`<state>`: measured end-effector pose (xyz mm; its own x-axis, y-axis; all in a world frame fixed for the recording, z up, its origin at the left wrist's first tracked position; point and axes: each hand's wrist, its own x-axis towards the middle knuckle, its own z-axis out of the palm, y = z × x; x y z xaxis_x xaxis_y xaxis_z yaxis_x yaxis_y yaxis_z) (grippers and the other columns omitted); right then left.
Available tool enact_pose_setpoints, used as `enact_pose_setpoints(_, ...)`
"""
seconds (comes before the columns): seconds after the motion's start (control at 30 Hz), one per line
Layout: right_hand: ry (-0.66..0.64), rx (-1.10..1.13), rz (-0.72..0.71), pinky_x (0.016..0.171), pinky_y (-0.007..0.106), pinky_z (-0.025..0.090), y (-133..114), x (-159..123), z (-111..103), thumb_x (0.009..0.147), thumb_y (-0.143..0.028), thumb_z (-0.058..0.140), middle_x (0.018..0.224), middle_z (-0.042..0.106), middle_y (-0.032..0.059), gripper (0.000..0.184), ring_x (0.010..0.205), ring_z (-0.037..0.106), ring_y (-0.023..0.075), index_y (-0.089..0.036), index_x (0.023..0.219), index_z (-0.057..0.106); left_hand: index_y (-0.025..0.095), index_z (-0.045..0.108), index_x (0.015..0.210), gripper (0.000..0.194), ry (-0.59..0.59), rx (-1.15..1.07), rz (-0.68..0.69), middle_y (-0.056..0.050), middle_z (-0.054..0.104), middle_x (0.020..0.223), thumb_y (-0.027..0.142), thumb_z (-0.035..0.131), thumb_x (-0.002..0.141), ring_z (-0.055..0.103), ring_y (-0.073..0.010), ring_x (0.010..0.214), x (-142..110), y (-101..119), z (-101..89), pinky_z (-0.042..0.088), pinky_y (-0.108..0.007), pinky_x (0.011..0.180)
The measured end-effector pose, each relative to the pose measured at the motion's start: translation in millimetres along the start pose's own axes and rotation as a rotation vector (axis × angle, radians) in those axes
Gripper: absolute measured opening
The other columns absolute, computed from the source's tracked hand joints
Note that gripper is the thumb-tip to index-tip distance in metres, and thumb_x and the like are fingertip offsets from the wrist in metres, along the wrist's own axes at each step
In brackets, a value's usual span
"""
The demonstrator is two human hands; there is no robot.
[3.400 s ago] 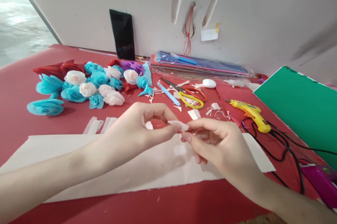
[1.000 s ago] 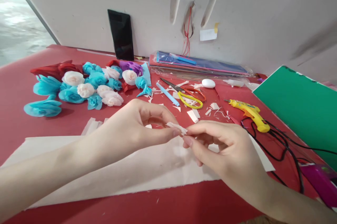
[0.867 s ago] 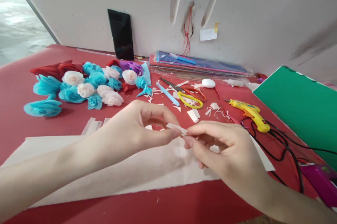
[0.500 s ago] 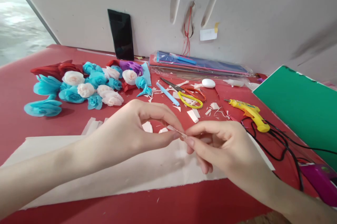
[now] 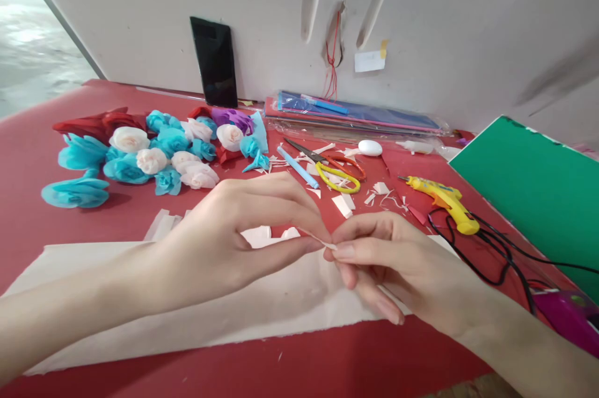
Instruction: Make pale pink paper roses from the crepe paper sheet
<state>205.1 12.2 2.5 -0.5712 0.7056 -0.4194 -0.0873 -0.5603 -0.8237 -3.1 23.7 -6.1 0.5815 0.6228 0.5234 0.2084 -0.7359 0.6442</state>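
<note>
One thin piece of pale paper we pinch with our left hand and right hand, above the long pale sheet on the red table.

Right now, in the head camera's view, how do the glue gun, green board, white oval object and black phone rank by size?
Largest to smallest:
green board
black phone
glue gun
white oval object
</note>
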Motion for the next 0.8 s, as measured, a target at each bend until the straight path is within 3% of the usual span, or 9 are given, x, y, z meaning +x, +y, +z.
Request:
enact_pose_setpoints(0.1, -0.020, -0.019, 0.006, 0.034, 0.013, 0.038, -1.0, 0.9, 0.3, 0.079, -0.021, 0.068, 0.058, 0.064, -0.0037, 0.015, 0.033, 0.052, 0.0024, -0.015, 0.065, 0.069, 0.018, 0.072, 0.085, 0.016, -0.001, 0.044, -0.024, 0.004, 0.070, 0.084, 0.011, 0.058, 0.088, 0.062, -0.0048, 0.080, -0.4, 0.9, -0.7, 0.048, -0.008, 0.074)
enact_pose_setpoints(0.2, 0.072, -0.235, -0.094, 0.033, 0.012, 0.039, -0.7, 0.7, 3.4, 0.080, -0.022, 0.067, 0.060, 0.064, -0.0046, 0.012, 0.034, 0.051, 0.0027, -0.015, 0.070, 0.067, 0.022, 0.072, 0.079, 0.014, 0.025, 0.008, -0.187, 0.007, 0.070, 0.082, 0.015, 0.061, 0.085, 0.063, -0.0043, 0.078, 2.1, 2.7, 1.4, 0.046, -0.008, 0.072)
enact_pose_setpoints(0.33, 0.301, -0.713, -0.402, 0.037, 0.012, 0.043, 4.1, -1.0, 8.9, 0.078, -0.016, 0.065, 0.050, 0.057, -0.0069, 0.005, 0.038, 0.051, 0.0047, -0.015, 0.080, 0.070, 0.024, 0.071, 0.075, 0.012, 0.047, -0.017, -0.362, 0.011, 0.071, 0.074, 0.017, 0.063, 0.081, 0.062, -0.0045, 0.066, 5.4, 4.8, 5.9, 0.044, -0.012, 0.059)
enact_pose_setpoints(0.47, 0.413, -1.036, -0.751, 0.039, 0.011, 0.040, 11.3, -1.1, 10.8, 0.078, -0.009, 0.063, 0.057, 0.064, -0.0022, 0.009, 0.043, 0.055, 0.0049, -0.012, 0.075, 0.071, 0.027, 0.072, 0.074, 0.011, 0.042, -0.046, -0.474, 0.012, 0.072, 0.072, 0.026, 0.064, 0.082, 0.062, -0.0051, 0.063, 2.0, 5.1, 7.3, 0.043, -0.014, 0.056)
enact_pose_setpoints(0.53, 0.451, -1.152, -0.851, 0.045, 0.012, 0.042, 13.9, -1.6, 10.8, 0.078, -0.007, 0.062, 0.059, 0.067, 0.0000, 0.012, 0.048, 0.057, 0.0055, -0.011, 0.072, 0.071, 0.028, 0.072, 0.074, 0.012, 0.037, -0.065, -0.514, 0.012, 0.073, 0.072, 0.030, 0.064, 0.082, 0.064, -0.0067, 0.065, -0.2, 5.1, 7.0, 0.044, -0.015, 0.058)
enact_pose_setpoints(0.67, 0.479, -1.242, -0.899, 0.046, 0.012, 0.041, 15.3, -4.9, 11.6, 0.081, -0.009, 0.060, 0.056, 0.063, -0.0010, 0.016, 0.047, 0.054, 0.0049, -0.011, 0.069, 0.070, 0.030, 0.073, 0.072, 0.013, 0.024, -0.114, -0.543, 0.012, 0.074, 0.072, 0.032, 0.064, 0.080, 0.066, -0.0091, 0.066, 0.0, 5.5, 7.3, 0.045, -0.018, 0.057)
enact_pose_setpoints(0.8, 0.440, -1.144, -0.780, 0.042, 0.011, 0.039, 11.9, -8.9, 13.1, 0.079, -0.008, 0.061, 0.052, 0.060, -0.0046, 0.016, 0.045, 0.053, 0.0040, -0.015, 0.066, 0.067, 0.031, 0.074, 0.071, 0.012, 0.041, -0.161, -0.537, 0.012, 0.074, 0.072, 0.032, 0.065, 0.079, 0.067, -0.0085, 0.067, 2.4, 6.3, 8.1, 0.046, -0.017, 0.058)
